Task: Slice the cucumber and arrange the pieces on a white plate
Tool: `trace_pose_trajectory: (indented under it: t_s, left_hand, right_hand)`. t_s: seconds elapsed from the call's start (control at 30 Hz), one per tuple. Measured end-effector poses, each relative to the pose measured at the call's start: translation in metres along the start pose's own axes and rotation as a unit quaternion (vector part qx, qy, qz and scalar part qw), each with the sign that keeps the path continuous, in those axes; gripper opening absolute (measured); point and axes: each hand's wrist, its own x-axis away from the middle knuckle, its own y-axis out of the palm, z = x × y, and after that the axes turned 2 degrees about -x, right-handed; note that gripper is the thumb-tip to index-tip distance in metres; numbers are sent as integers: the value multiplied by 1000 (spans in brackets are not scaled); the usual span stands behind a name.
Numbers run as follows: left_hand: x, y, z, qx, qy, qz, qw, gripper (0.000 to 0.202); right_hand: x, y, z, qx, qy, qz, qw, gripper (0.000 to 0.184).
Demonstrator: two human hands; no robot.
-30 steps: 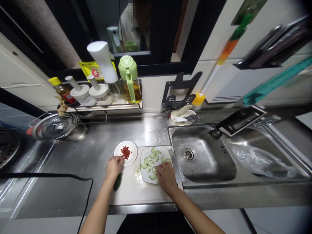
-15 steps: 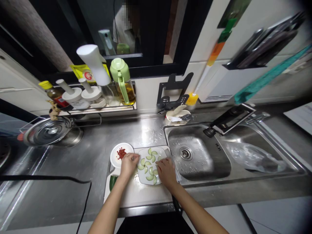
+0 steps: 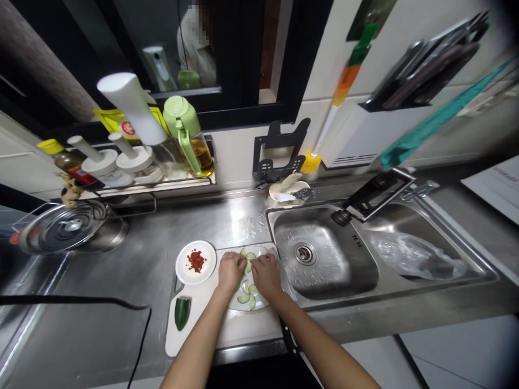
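Note:
A clear-white square plate [image 3: 261, 250] lies on a white cutting board [image 3: 197, 335], with pale green-edged cucumber slices [image 3: 243, 299] arranged on it in curved pinwheels. Over the plate's left side is my left hand [image 3: 232, 272], its fingertips pinched by the upper slices; whatever is in the pinch is too small to name. Close by on the right, my right hand [image 3: 266, 274] has its fingers bent down at the same slices, partly covering them. Chopped red chili [image 3: 197, 261] sits in a round white dish [image 3: 182, 277] to the left. Below that dish lies a cut cucumber piece [image 3: 182, 313].
A steel sink [image 3: 324, 270] adjoins the board on the right, with a plastic bag [image 3: 413, 256] in its second basin. Behind stand a sponge holder [image 3: 279, 201] and an oil bottle [image 3: 188, 140] on a rack. A lidded pot [image 3: 68, 227] is at left.
My left hand has moved right, from the plate's left edge to the upper slices. My right hand has shifted up and left, closer to it. The view has turned slightly, showing more of the cucumber piece.

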Motion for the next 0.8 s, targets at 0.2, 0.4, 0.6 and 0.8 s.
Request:
trace_pose_trajectory:
  t_s: [0.2, 0.4, 0.6, 0.8]
  left_hand:
    - [2, 4, 0, -37, 30, 4, 999, 14]
    - [5, 9, -4, -54, 39, 7, 998, 15]
    - [7, 11, -5, -50, 40, -3, 998, 14]
    - [9, 8, -7, -37, 41, 9, 998, 14]
  right_hand:
    - [-5, 3, -2, 8, -5, -7, 1000, 25]
    - [-6, 6, -3, 15, -20, -19, 1000, 27]
    - [-6, 9, -2, 15, -24, -21, 999, 27]
    - [-6, 12, 0, 13, -23, -26, 999, 27]
